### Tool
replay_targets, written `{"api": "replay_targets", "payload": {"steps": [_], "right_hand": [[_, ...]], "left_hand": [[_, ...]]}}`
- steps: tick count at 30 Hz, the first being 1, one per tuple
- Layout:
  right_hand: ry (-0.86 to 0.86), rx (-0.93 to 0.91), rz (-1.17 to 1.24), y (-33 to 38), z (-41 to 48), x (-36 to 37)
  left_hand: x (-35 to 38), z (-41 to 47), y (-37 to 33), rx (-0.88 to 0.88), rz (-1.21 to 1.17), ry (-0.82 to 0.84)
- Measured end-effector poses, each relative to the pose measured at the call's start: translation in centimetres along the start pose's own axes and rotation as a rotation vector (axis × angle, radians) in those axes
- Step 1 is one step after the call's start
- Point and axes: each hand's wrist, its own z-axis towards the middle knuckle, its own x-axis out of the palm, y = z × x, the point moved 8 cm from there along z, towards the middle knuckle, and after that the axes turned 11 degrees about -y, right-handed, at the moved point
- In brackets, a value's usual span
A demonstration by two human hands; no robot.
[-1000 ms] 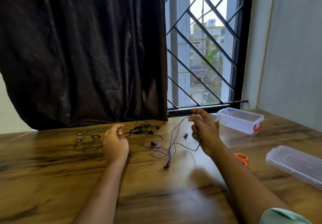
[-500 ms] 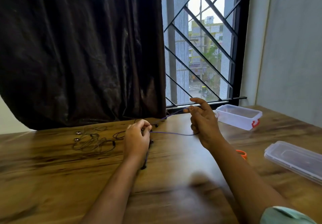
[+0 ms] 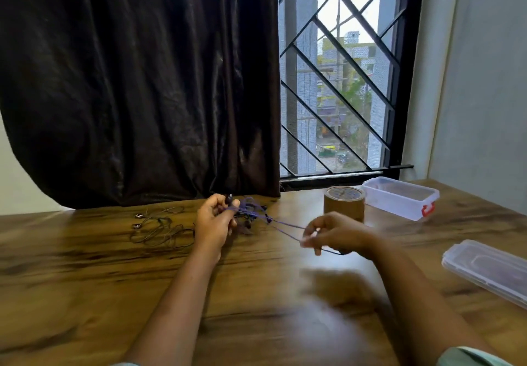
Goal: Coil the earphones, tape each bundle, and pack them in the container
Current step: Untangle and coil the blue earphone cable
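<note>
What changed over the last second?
Left hand took hold of the purple earphones and lifted their loops off the table; right hand, still pinching them, came down toward the person, pulling them taut. Black earphones, container and lid unmoved.

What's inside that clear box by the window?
The clear box stands open. Nothing shows above its rim or through its walls, but the frosted near wall blurs the bottom, so anything flat lying there would be hidden.
</note>
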Motion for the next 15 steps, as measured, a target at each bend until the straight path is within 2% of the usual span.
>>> {"api": "replay_targets", "payload": {"steps": [2,5,8,12,15], "right_hand": [[0.019,0.062,-0.174,-0.7,0.1,0.9],[-0.068,0.182,0.044,-1.1,0.6,0.6],[-0.147,0.260,0.192,-1.9,1.1,0.6],[-0.208,0.208,-0.062,-2.0,2.0,2.0],[-0.341,0.038,-0.379,-0.9,2.2,1.8]], "left_hand": [[0.2,-0.3,0.3,-0.075,-0.098,-0.031],[0.5,-0.7,0.3,-0.156,-0.254,-0.066],[1.0,-1.2,-0.1,-0.220,-0.329,-0.009],[2.4,-2.2,-0.6,-0.246,-0.347,0.153],[3.3,-2.6,-0.5,-0.251,-0.339,0.232]]}}
